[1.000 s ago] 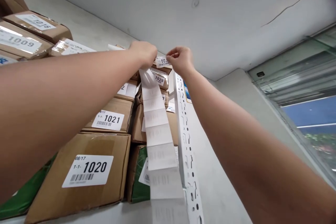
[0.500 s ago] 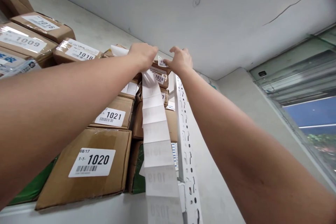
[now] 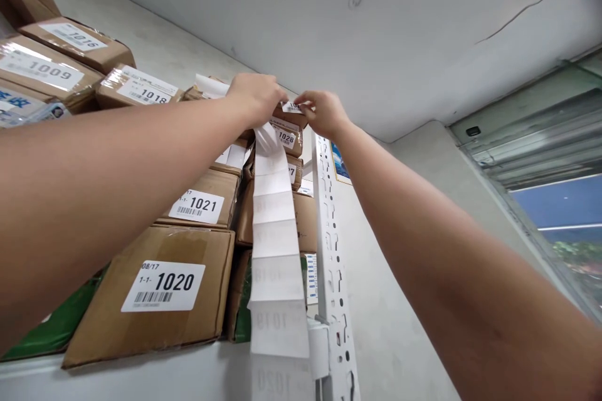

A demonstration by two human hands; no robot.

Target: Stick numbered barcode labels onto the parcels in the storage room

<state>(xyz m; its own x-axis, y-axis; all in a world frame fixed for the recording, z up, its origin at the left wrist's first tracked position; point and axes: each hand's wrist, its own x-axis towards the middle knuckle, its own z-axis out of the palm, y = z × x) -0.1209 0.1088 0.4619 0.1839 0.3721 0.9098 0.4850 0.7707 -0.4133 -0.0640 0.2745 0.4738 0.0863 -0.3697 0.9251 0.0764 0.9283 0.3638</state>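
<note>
Two bare hands meet high up at the top of a stack of brown cardboard parcels on a white metal shelf (image 3: 141, 382). The left hand (image 3: 256, 95) is clenched around the upper end of a long white strip of label backing paper (image 3: 275, 244), whose long axis runs almost straight down from that hand to the shelf edge. The right hand (image 3: 323, 111) pinches a small white printed label (image 3: 292, 107) between thumb and fingertips, just beside the left hand and touching the top brown parcel (image 3: 294, 118). The label lies between the two hands, nearer the right, with the strip's end directly to its left. Below sit labelled boxes: a brown carton marked 1020 (image 3: 155, 301), one marked 1021 (image 3: 200, 207), and a smaller one marked 1028 (image 3: 286, 138). A white slotted upright post (image 3: 332, 250) stands at the stack's right edge. Overhead a grey ceiling (image 3: 376, 25) leaves little room; a window (image 3: 555, 200) lies well apart to the right.
</note>
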